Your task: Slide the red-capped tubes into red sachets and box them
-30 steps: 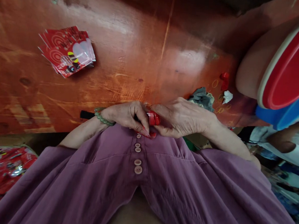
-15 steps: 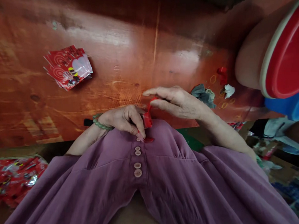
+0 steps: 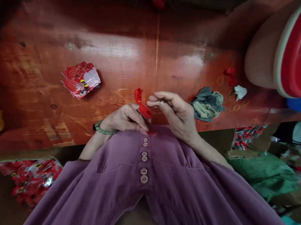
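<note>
A small red plastic piece with a hinged lid (image 3: 144,111) is held in my left hand (image 3: 127,118), between curled fingers in front of my shirt. Its lid part is tipped up and away from the body. A bit of red and pink material also shows below the left fingertips; its kind cannot be made out. My right hand (image 3: 177,114) hovers just right of the piece, fingers stretched towards it and apart from it. The thumb lies close to the fingers, and no held thing is visible there. A green bead bracelet (image 3: 105,131) circles my left wrist.
On the reddish table (image 3: 132,70) lie a fanned stack of red packets (image 3: 82,81), a crumpled grey-green cloth (image 3: 208,104), another red piece (image 3: 230,76), a white scrap (image 3: 240,92) and rubber bands. A large red-and-white tub (image 3: 279,49) stands right. Red packets (image 3: 34,178) fill a carton lower left.
The red piece has turned in my left hand, its lid part now pointing away from me. My right hand has drawn back from the piece. The camera view has shifted.
</note>
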Motion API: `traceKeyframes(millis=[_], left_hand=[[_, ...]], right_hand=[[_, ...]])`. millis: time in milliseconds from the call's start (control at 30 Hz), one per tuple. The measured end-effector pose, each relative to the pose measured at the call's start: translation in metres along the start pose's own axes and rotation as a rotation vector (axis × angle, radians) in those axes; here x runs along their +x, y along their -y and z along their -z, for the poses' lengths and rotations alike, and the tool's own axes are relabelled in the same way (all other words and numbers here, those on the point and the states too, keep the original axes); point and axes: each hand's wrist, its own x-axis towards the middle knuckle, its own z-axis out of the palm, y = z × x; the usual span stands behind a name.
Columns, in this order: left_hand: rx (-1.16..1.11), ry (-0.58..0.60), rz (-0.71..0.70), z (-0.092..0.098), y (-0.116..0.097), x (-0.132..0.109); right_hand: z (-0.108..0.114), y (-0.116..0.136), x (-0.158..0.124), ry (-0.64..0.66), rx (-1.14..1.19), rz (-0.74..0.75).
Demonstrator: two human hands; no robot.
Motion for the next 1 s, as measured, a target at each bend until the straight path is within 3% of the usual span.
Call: traceKeyframes(millis=[167, 333, 567, 733, 867, 1000], left_hand=[[-0.092, -0.046, -0.020, -0.003, 0.002, 0.002], [-0.081, -0.062, 0.057, -0.003, 0.004, -0.001], [-0.029, -0.042, 0.016, 0.001, 0.002, 0.000], [-0.042, -0.049, 0.095, 0.000, -0.002, 0.000], [-0.031, -0.136, 0.070, 0.002, -0.003, -0.002], [-0.092, -0.155, 0.026, 0.003, -0.003, -0.002]], right_hand=[[-0.015, -0.009, -0.002, 0.044, -0.245, 0.237], [-0.018, -0.020, 0.000, 0.112, -0.251, 0.360], [-0.014, -0.016, 0.020, 0.062, -0.057, 0.121], [-0.014, -0.021, 0.051, 0.268, 0.156, 0.052], [-0.012, -0.014, 0.048, 0.282, 0.212, 0.071], [-0.008, -0.014, 0.038, 0.301, -0.017, 0.238]])
